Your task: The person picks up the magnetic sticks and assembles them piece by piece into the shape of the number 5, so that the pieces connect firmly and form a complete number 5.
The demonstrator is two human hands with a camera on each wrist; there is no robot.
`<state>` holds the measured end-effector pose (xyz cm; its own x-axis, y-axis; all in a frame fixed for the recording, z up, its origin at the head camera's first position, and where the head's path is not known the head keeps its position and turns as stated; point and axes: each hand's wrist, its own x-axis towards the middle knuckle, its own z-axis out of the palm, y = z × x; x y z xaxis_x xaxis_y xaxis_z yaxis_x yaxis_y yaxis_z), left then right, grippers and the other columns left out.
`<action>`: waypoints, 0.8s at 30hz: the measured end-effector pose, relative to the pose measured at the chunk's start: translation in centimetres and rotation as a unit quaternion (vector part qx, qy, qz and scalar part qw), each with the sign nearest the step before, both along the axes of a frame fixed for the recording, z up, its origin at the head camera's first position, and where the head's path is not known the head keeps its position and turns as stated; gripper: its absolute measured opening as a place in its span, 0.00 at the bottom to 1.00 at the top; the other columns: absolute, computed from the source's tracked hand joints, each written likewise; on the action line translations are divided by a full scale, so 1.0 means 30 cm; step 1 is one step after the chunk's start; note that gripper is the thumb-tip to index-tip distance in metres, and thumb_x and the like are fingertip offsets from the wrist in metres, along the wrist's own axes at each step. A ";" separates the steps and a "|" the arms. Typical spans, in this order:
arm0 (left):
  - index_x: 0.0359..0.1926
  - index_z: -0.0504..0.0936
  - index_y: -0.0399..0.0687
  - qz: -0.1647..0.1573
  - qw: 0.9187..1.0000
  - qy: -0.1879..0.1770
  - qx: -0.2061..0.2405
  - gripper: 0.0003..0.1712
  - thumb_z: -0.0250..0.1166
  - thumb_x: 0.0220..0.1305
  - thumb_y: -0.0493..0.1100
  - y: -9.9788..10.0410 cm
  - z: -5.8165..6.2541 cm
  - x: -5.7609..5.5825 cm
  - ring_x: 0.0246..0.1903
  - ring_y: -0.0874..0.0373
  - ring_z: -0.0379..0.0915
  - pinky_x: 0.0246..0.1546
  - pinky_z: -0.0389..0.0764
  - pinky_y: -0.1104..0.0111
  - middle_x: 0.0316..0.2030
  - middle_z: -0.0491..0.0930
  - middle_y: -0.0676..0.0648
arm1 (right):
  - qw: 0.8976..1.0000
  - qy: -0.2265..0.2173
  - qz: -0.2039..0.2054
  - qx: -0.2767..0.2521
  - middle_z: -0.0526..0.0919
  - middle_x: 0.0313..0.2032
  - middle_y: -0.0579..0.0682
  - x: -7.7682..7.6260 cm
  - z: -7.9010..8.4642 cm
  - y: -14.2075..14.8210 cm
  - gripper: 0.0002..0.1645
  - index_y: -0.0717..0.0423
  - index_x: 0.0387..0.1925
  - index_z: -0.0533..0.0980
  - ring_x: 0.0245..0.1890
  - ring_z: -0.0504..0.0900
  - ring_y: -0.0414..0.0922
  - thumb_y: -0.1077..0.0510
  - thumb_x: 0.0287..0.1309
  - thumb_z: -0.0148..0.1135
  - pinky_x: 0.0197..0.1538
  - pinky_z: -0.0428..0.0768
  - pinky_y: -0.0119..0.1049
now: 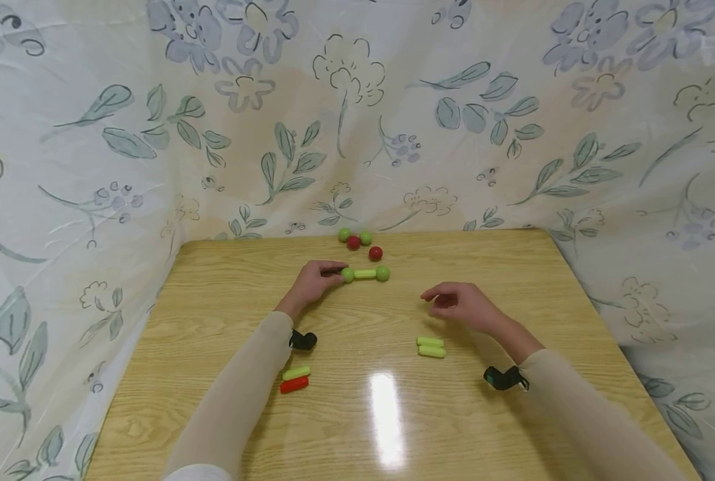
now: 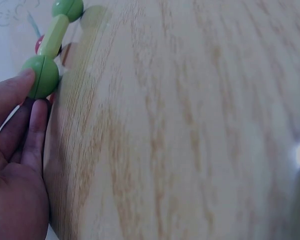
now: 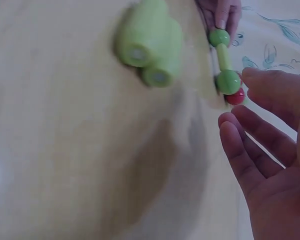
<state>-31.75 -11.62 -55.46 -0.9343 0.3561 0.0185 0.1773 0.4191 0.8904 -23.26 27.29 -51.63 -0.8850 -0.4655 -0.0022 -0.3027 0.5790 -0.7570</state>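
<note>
My left hand (image 1: pixel 312 281) pinches the left green ball (image 2: pixel 41 76) of a dumbbell shape, thumb on one side and fingers on the other. A light-green rod (image 1: pixel 366 274) joins that ball to a second green ball (image 1: pixel 383 273), which lies at the right end. To the right, my right hand (image 1: pixel 464 306) hovers over the table with its fingers loosely bent and nothing between them. Below that hand, two light-green rods (image 3: pixel 147 37) lie side by side; their near ends show small greyish discs in the right wrist view.
Behind the joined piece are two red balls (image 1: pixel 376 253) and two more green balls (image 1: pixel 344 234), near the patterned cloth (image 1: pixel 357 133). Beside my left forearm lie a light-green rod (image 1: pixel 297 373) and a red rod (image 1: pixel 294 385). Everything rests on a wooden table (image 1: pixel 213 307).
</note>
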 end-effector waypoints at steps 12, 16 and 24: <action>0.65 0.87 0.43 0.005 1.000 -0.004 -0.005 0.21 0.73 0.75 0.41 -0.003 -0.003 -0.001 0.57 0.53 0.84 0.64 0.80 0.58 0.60 0.87 0.45 | 0.999 -0.019 0.032 0.005 0.89 0.49 0.48 0.130 -0.040 0.022 0.22 0.55 0.59 0.86 0.42 0.84 0.43 0.60 0.65 0.79 0.46 0.86 0.36; 0.65 0.88 0.43 0.002 1.000 -0.007 -0.003 0.21 0.73 0.75 0.41 -0.003 -0.002 0.000 0.57 0.53 0.83 0.64 0.80 0.58 0.60 0.87 0.45 | 0.999 -0.018 0.033 0.019 0.88 0.49 0.45 0.147 -0.052 0.022 0.21 0.53 0.59 0.86 0.41 0.83 0.41 0.59 0.66 0.79 0.45 0.85 0.36; 0.66 0.86 0.42 0.000 1.000 -0.003 -0.010 0.21 0.72 0.76 0.40 -0.002 0.003 0.001 0.58 0.52 0.83 0.64 0.79 0.57 0.61 0.86 0.44 | 0.998 -0.034 0.053 0.020 0.87 0.47 0.45 0.161 -0.047 0.014 0.26 0.56 0.63 0.84 0.40 0.83 0.42 0.63 0.65 0.77 0.43 0.85 0.36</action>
